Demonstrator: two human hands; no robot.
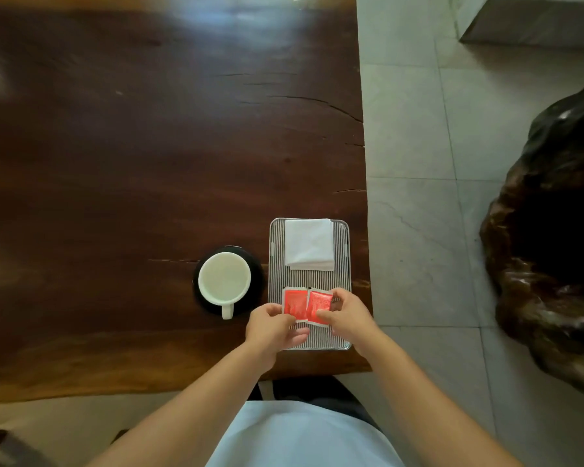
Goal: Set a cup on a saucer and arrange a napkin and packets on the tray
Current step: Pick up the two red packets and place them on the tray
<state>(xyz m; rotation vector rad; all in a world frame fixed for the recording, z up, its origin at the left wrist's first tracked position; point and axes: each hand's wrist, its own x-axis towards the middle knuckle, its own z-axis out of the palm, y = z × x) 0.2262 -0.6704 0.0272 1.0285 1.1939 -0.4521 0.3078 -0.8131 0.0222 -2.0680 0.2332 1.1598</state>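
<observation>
Grip: my left hand [273, 326] pinches the left red packet [294, 304]; my right hand [346, 313] pinches the right red packet [318, 306].
Where: both packets lie side by side on the striped tray [277, 281], nearer me than the folded napkin [309, 243].
Why: probably squaring them up.
Cup: white cup [224, 279] already on its dark saucer [255, 264], left of the tray.
Hidden: packet print unreadable; lower corners covered by fingers.

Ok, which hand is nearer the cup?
Left. The left hand is just right of the cup, on the packets; the right hand is farther right.
</observation>
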